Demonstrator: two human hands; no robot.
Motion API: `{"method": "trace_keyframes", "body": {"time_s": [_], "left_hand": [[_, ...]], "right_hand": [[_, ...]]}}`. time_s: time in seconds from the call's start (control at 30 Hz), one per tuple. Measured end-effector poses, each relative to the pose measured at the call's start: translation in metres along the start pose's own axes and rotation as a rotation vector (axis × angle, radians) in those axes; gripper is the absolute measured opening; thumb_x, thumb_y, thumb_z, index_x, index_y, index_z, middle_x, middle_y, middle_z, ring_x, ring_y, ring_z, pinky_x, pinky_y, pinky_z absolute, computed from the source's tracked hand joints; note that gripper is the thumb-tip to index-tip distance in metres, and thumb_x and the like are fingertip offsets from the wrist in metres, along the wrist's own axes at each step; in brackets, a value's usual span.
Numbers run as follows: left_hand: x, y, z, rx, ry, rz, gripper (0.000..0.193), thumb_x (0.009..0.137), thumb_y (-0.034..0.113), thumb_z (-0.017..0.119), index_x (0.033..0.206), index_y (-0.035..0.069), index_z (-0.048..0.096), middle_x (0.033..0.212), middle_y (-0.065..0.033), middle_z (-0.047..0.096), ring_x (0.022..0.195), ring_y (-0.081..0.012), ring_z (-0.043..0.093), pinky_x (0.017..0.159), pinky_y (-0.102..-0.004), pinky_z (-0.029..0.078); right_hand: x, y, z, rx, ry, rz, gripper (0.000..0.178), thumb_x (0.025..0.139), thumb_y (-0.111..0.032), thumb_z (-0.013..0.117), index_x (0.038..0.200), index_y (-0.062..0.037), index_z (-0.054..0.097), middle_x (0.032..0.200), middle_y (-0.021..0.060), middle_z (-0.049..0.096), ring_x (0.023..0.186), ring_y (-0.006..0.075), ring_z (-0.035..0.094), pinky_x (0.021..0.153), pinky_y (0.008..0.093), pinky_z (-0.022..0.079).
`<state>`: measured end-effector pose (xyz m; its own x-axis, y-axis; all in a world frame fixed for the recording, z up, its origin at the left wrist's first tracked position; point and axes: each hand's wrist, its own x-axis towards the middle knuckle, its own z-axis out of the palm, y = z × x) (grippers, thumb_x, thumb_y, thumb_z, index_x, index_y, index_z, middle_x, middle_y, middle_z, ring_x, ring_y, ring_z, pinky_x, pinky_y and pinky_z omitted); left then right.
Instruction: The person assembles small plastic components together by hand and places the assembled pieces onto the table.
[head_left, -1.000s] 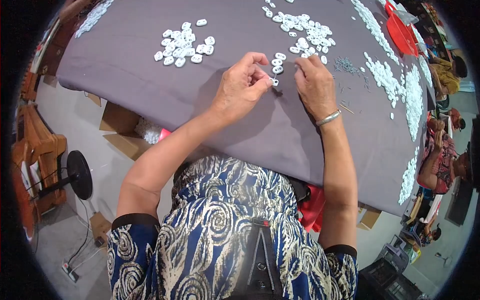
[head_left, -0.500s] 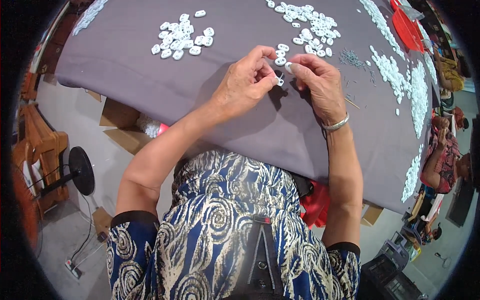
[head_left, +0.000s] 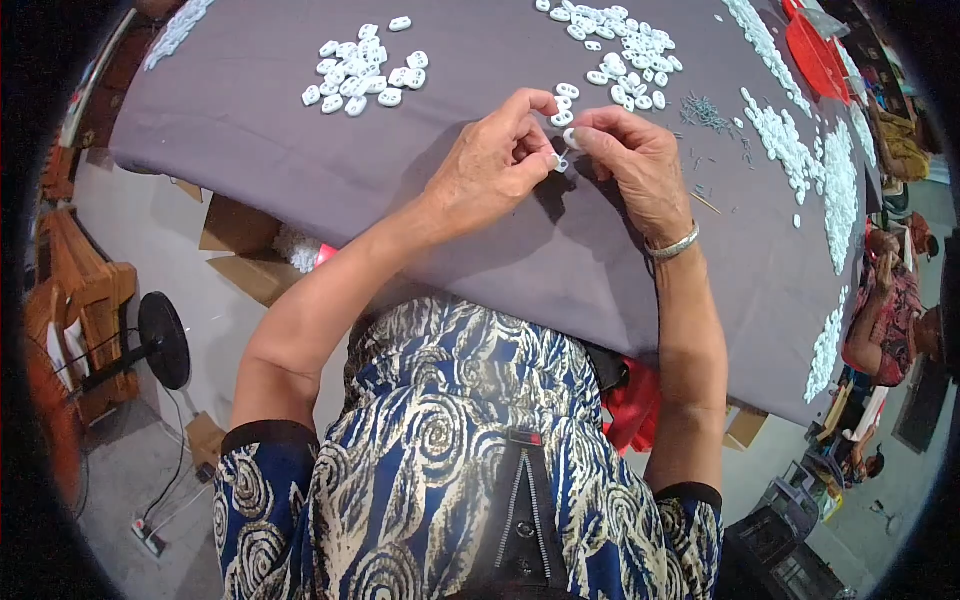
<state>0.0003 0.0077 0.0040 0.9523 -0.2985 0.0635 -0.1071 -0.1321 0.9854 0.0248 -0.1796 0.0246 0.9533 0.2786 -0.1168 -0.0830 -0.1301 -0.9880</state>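
My left hand [head_left: 497, 152] pinches a small white plastic piece [head_left: 561, 165] between thumb and fingertips; a thin pin seems to stick up from it. Close by, my right hand [head_left: 632, 165] grips a white oval two-holed piece [head_left: 570, 139] at its left end. The oval meets or nearly meets the pin's tip; I cannot tell if they touch. Just beyond my fingertips lie a few more white oval pieces [head_left: 566, 91] in a short row on the grey-covered table [head_left: 480, 255].
Loose white ovals form a pile [head_left: 352, 72] at the left and another pile [head_left: 630, 45] at the far middle. Right of my right hand are small grey pins [head_left: 705, 113] and a thin stick [head_left: 706, 203]. Smaller white pieces [head_left: 838, 190] and a red basket [head_left: 812, 55] lie farther right.
My right hand has brought its white oval slightly left, closer over the pin and the piece in my left hand. My left hand has hardly moved.
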Motion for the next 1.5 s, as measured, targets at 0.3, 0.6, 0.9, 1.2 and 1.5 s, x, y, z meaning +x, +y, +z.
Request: {"method": "trace_keyframes", "body": {"time_s": [0.3,0.6,0.9,1.2,1.5], "left_hand": [[0.0,0.0018,0.0009,0.028,0.017,0.014,0.037,0.087,0.004,0.059,0.121,0.005,0.047,0.078,0.0017,0.053,0.07,-0.0046,0.048,0.062,-0.0204,0.041],[-0.001,0.0017,0.0002,0.045,0.018,0.005,0.036,0.088,0.006,0.059,0.122,0.005,0.047,0.08,0.0007,0.055,0.071,-0.005,0.05,0.063,-0.0211,0.042],[-0.0012,-0.0001,0.0003,0.005,0.006,0.006,0.036,0.089,0.007,0.059,0.123,0.005,0.046,0.081,0.0008,0.055,0.071,-0.0049,0.049,0.063,-0.0202,0.041],[-0.0001,-0.0001,-0.0005,0.03,0.014,0.018,0.033,0.087,0.006,0.058,0.118,0.003,0.047,0.077,-0.0013,0.056,0.069,-0.0074,0.052,0.063,-0.0228,0.043],[0.0002,-0.0006,0.0013,-0.013,0.032,0.023,0.031,0.084,0.007,0.057,0.114,0.001,0.048,0.075,-0.0038,0.057,0.068,-0.0107,0.054,0.065,-0.0265,0.047]], "right_hand": [[-0.0007,-0.0022,-0.0009,-0.014,-0.02,-0.006,0.013,0.087,-0.013,0.066,0.094,-0.0015,0.068,0.071,-0.005,0.055,0.061,0.0029,0.044,0.054,0.0185,0.036],[0.002,0.002,0.0005,-0.037,-0.027,-0.068,0.012,0.087,-0.012,0.065,0.093,-0.0018,0.068,0.069,-0.005,0.054,0.06,0.0034,0.043,0.054,0.0188,0.035],[0.0014,0.001,0.0011,-0.03,-0.019,-0.066,0.012,0.087,-0.013,0.066,0.092,-0.0023,0.068,0.069,-0.0052,0.053,0.061,0.0035,0.043,0.055,0.019,0.036],[0.001,0.0016,0.0006,-0.01,-0.027,-0.063,0.013,0.087,-0.014,0.066,0.092,-0.0027,0.068,0.069,-0.0058,0.053,0.061,0.0029,0.044,0.055,0.0189,0.036],[0.001,0.0007,-0.0003,-0.028,-0.03,-0.061,0.012,0.087,-0.015,0.066,0.092,-0.0031,0.068,0.072,-0.0054,0.056,0.063,0.0027,0.044,0.056,0.0185,0.037]]}}
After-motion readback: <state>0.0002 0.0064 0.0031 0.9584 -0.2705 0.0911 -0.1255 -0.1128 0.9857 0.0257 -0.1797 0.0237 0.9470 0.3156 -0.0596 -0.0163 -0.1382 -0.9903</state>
